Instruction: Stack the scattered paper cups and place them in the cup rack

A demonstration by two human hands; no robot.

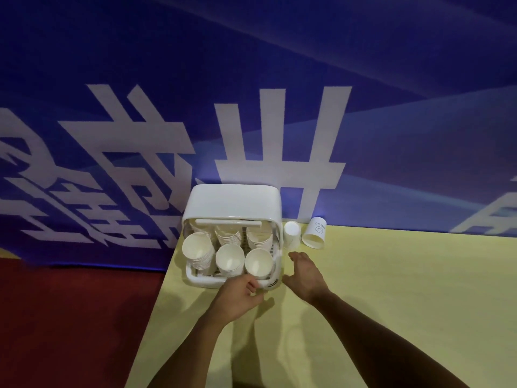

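A white cup rack (232,204) with a raised lid stands at the table's far left corner. Several stacks of white paper cups (229,256) fill it, mouths facing me. My left hand (237,296) is at the rack's front edge with its fingers loosely curled, and I see nothing held in it. My right hand (305,273) hovers just right of the rack, fingers relaxed and apart. Beyond it two loose paper cups stand upside down on the table: a plain one (291,236) beside the rack and a tilted one with a drawn face (315,233).
The yellow table (391,303) runs right and toward me. Its left edge drops to a red floor (70,317). A blue banner with white characters (251,107) hangs close behind the rack and cups.
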